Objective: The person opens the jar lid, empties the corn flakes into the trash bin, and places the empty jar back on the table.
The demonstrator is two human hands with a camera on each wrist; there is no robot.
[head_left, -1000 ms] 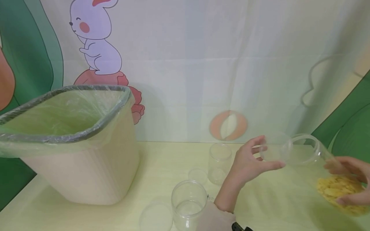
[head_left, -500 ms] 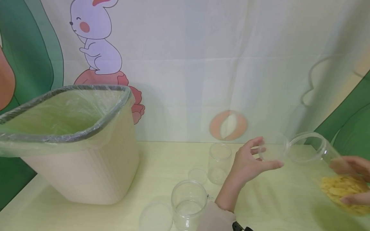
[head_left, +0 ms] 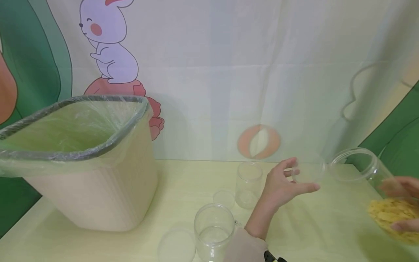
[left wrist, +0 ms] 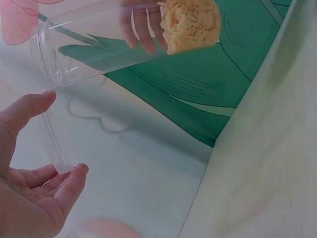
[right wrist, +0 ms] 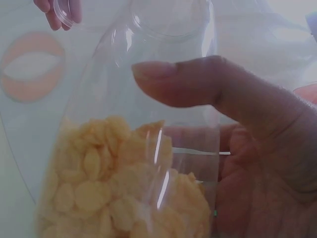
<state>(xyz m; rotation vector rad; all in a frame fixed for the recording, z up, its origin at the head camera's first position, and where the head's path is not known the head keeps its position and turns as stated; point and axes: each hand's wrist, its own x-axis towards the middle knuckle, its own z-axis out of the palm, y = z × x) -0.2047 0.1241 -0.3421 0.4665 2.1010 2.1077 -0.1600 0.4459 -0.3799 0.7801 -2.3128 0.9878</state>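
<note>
In the head view my left hand (head_left: 278,183) pinches a clear round lid (left wrist: 53,141) by its edge, thumb on one side and fingers on the other. My right hand (right wrist: 252,114) grips a tall clear plastic jar (left wrist: 96,52) around its lower part. The jar tilts, its uncovered mouth (head_left: 354,164) facing left toward the lid. Yellow cereal flakes (right wrist: 91,191) fill the bottom of the jar. A narrow gap separates lid and mouth. Part of the right hand lies outside the head view.
On the table stand an open clear mug (head_left: 214,233) and a clear cylindrical jar (head_left: 248,185). Flat by them lie a larger clear lid (head_left: 176,247) and a smaller one (head_left: 224,200). At left is a bin (head_left: 108,196) lined with a plastic bag. A printed curtain (head_left: 196,72) hangs behind.
The jar with flakes has moved a little to the right in my right hand, widening its distance from the lid. My left hand has shifted very slightly left with the lid.
</note>
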